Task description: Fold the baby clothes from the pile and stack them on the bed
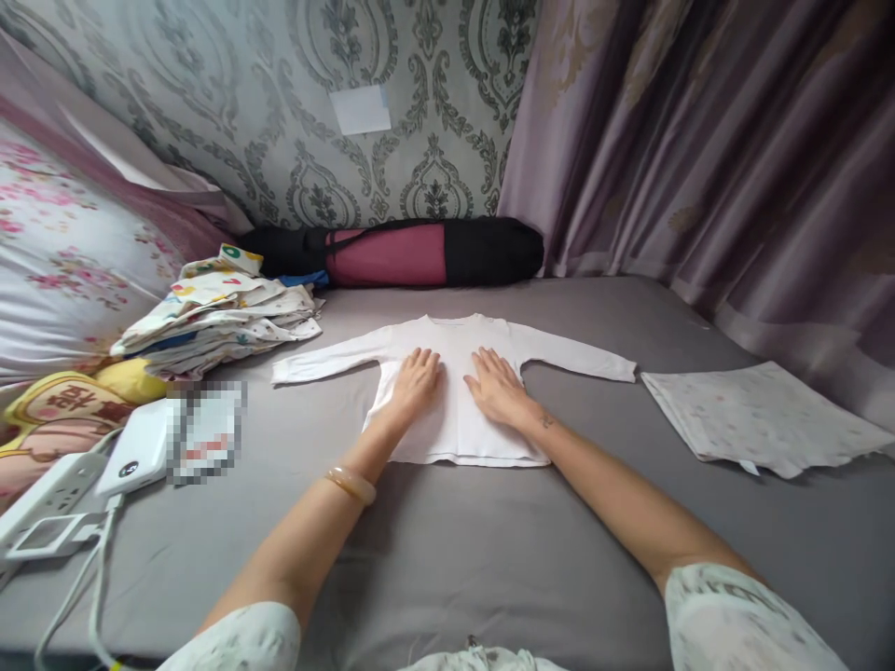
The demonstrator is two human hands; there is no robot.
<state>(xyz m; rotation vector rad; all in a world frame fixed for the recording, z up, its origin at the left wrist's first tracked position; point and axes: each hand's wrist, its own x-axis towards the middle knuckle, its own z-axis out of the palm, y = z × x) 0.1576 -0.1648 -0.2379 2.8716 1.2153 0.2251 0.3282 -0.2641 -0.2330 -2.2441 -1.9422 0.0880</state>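
Note:
A small white long-sleeved shirt (458, 429) lies spread flat on the grey sheet (461, 540), neckline away from me and both sleeves stretched out to the sides. My left hand (418, 377) rests on the left half of its body, palm down with the fingers extended. On the right half lies my right hand (495, 384), also flat, fingers slightly spread. Neither hand grips the fabric. A bracelet (351, 485) circles my left wrist.
Folded patterned clothes (224, 312) are piled at the left. Nearer are a white power bank (140, 452), a power strip (52, 499) and cables. A folded patterned cloth (762, 415) lies right. A black and maroon bag (392, 253) lies along the wall.

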